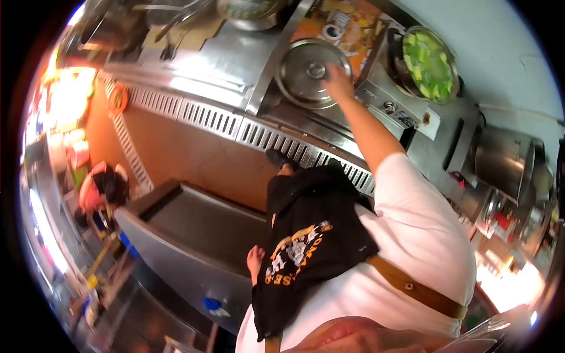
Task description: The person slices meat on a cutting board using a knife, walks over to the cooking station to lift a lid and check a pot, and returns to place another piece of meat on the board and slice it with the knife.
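Observation:
My right hand (pixel 338 83), blurred by motion, reaches over a round metal lid (pixel 297 88) beside its knob (pixel 316 71). Whether the fingers touch the knob does not show clearly. The lid lies flat on the cooking counter, left of a pot (pixel 457 88) filled with cut green vegetables (pixel 426 62). Down by the black apron (pixel 312 212), my left hand (pixel 255 259) hangs with its fingers loosely curled and nothing visible in them. It is nearest to a grey, flat-topped unit (pixel 200 220).
A burner control knob (pixel 389 107) sits on the panel before the pot. A large metal pot (pixel 500 162) stands at right. More pans (pixel 250 12) are at upper left. A slotted drain grate (pixel 206 117) runs along the floor. A crouched or seated person (pixel 97 188) is at far left.

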Action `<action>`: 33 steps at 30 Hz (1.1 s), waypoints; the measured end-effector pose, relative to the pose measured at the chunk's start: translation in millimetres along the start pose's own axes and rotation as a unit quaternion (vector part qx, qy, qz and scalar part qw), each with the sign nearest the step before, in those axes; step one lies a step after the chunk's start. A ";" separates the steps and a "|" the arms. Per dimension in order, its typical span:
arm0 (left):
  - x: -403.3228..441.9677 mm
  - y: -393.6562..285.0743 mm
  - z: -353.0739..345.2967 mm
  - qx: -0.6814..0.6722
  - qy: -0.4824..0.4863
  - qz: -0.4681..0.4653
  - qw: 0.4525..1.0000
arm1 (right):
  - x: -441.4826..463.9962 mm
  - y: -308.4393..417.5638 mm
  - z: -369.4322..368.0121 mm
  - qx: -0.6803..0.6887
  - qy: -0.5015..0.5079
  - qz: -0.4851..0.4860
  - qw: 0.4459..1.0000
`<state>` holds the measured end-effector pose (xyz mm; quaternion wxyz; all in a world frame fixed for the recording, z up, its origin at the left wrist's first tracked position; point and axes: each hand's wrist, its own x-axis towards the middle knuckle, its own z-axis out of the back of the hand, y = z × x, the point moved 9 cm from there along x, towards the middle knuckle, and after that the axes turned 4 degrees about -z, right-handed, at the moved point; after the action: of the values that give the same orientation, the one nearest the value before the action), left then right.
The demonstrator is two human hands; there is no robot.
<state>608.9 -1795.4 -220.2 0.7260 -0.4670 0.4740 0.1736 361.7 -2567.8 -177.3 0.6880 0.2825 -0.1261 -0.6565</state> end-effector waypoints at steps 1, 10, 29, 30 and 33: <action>-5.9 -44.4 0.3 0.026 -0.038 0.018 0.999 | 27.4 1.1 -31.7 -0.052 0.027 -0.016 0.998; 86.6 -170.7 43.4 0.012 -0.022 -0.031 0.999 | 36.9 63.1 -52.9 -0.250 0.091 0.011 0.964; 41.2 -53.5 -86.8 -0.078 0.014 -0.018 0.997 | 41.7 -120.1 359.0 -0.201 -0.069 -0.058 0.975; 2.5 -35.3 -80.6 -0.073 -0.115 -0.025 0.990 | 57.5 -134.8 357.6 -0.187 -0.053 -0.060 0.979; -24.9 110.0 -49.6 -0.088 -0.091 0.019 0.992 | 78.7 -145.6 354.0 -0.179 -0.053 -0.054 0.981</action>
<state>494.2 -1777.0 -261.2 0.7189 -0.5019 0.3974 0.2707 56.3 -2720.3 12.8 0.6834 0.1261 -0.0274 -0.7185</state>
